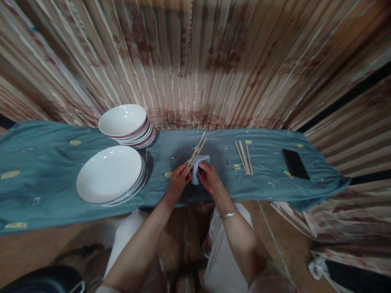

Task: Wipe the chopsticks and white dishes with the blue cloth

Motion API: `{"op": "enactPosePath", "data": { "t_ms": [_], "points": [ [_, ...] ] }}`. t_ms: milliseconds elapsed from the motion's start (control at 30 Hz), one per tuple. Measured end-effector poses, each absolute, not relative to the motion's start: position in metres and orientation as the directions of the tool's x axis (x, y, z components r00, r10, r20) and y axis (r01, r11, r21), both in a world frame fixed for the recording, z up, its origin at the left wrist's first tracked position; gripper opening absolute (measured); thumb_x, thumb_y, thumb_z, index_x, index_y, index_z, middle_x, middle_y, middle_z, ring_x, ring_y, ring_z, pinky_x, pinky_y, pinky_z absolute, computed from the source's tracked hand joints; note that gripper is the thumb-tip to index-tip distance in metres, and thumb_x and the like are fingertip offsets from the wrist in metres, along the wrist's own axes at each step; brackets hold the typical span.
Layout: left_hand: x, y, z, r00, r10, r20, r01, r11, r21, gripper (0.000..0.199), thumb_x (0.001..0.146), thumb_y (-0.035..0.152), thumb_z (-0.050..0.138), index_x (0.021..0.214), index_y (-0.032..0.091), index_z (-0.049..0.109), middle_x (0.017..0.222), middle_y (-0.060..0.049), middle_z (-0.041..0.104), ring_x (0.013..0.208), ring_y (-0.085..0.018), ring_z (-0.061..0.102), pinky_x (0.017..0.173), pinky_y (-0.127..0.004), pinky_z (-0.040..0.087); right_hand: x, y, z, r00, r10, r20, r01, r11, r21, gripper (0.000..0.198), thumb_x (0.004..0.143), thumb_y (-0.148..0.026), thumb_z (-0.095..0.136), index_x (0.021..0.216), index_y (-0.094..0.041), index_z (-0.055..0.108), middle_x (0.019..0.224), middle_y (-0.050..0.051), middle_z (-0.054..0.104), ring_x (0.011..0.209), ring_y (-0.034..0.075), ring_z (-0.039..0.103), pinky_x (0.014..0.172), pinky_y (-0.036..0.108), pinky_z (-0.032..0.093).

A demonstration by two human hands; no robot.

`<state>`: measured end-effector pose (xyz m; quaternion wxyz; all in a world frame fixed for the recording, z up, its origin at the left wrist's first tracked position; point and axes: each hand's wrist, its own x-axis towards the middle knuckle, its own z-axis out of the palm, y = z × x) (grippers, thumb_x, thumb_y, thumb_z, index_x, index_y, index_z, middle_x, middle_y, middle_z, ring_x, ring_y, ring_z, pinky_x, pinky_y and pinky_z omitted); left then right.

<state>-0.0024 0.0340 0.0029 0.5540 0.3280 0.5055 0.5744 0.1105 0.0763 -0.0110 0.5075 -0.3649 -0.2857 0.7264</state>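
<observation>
Between the fingers of my left hand (pixel 179 180) is a pair of light wooden chopsticks (pixel 198 147), their far ends pointing up and slightly apart. My right hand (pixel 208 176) is closed on a pale blue cloth (pixel 196 173), which hangs right beside the chopsticks and the left fingers. Whether the cloth touches the chopsticks cannot be made out. Several more chopsticks (pixel 243 156) lie side by side on the table to the right of my hands. Both hands are over the front half of the table.
Left of my hands stand a stack of white plates (pixel 108 175) and, behind it, a stack of white bowls (pixel 124 120). A black phone (pixel 295 164) lies at the right on the teal tablecloth (pixel 165 142). Patterned curtains (pixel 195 61) hang behind the table.
</observation>
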Motion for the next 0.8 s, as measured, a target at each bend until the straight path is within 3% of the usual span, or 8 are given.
{"op": "enactPosePath", "data": {
  "t_ms": [133,300,567,800],
  "points": [
    [-0.005,0.032,0.004,-0.113,0.974,-0.194,-0.253,0.161,0.954,0.035,0.067,0.049,0.067,0.075,0.015,0.061,0.048,0.006,0.048,0.043,-0.006,0.04,0.044,-0.018,0.031,0.107,0.07,-0.008,-0.259,0.93,-0.26,-0.498,-0.359,-0.789,0.016,0.057,-0.025,0.079,0.062,-0.018,0.066,0.058,-0.005,0.062,0.05,0.007,0.05,0.048,0.019,0.039],
    [-0.008,0.029,0.0,-0.059,0.994,-0.097,-0.105,0.09,0.99,0.034,0.074,0.049,0.059,0.068,0.016,0.058,0.047,0.004,0.05,0.039,-0.006,0.036,0.04,-0.02,0.026,0.104,0.066,-0.007,-0.254,0.927,-0.277,-0.47,-0.369,-0.802,0.021,0.05,-0.028,0.082,0.055,-0.017,0.064,0.048,-0.006,0.058,0.043,0.005,0.045,0.044,0.02,0.033],
    [-0.005,0.029,-0.009,-0.134,0.979,-0.155,-0.127,0.138,0.982,0.033,0.072,0.049,0.059,0.07,0.017,0.057,0.047,0.005,0.045,0.045,-0.008,0.04,0.044,-0.02,0.031,0.097,0.065,-0.014,-0.209,0.932,-0.297,-0.481,-0.362,-0.798,0.02,0.05,-0.028,0.08,0.056,-0.018,0.063,0.047,-0.007,0.058,0.041,0.008,0.046,0.043,0.022,0.034],
    [-0.002,0.024,-0.004,-0.07,0.971,-0.227,-0.166,0.213,0.963,0.035,0.066,0.049,0.065,0.064,0.016,0.056,0.045,0.006,0.044,0.044,-0.006,0.037,0.044,-0.019,0.026,0.108,0.076,-0.006,-0.085,0.955,-0.286,-0.596,-0.278,-0.753,0.02,0.05,-0.022,0.077,0.051,-0.019,0.058,0.049,-0.006,0.059,0.046,0.008,0.049,0.048,0.022,0.039]
  ]
}}
